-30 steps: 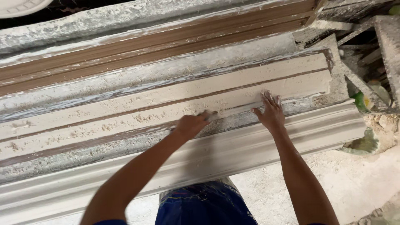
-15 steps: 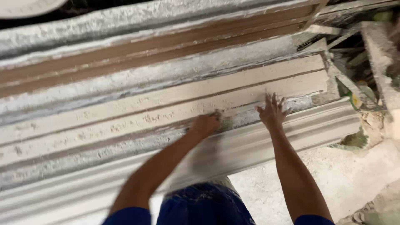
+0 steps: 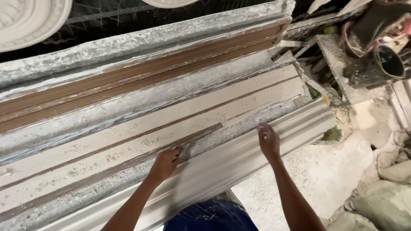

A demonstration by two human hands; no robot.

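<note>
From the head camera we look down on a long, pale beige plaster-filled moulding form (image 3: 171, 124) that runs slantwise across a rough, plaster-crusted counter (image 3: 128, 45). Brown grooves streak its length, and the wet surface looks gritty.

Our left hand (image 3: 165, 164) rests on the lower edge of this form, about at its middle, where a dark brown groove ends. Its fingers (image 3: 174, 155) are curled together and press into the plaster; we see nothing clamped in them.

Our right hand (image 3: 268, 141) lies further toward the form's right end, at the seam between the grey crusted strip and the white ribbed cornice length (image 3: 222, 167) that lies just beside the form on the near side. Its fingers (image 3: 262, 127) are held loosely together, tips touching the surface, holding nothing.

Behind the form lies a brown wooden-looking channel (image 3: 141, 72), parallel to it. A white round plaster ornament (image 3: 30, 21) shows at the upper left. At the upper right a black bucket (image 3: 387, 62) stands among rubble, and pale sacks (image 3: 381, 201) lie on the floor at the lower right.
</note>
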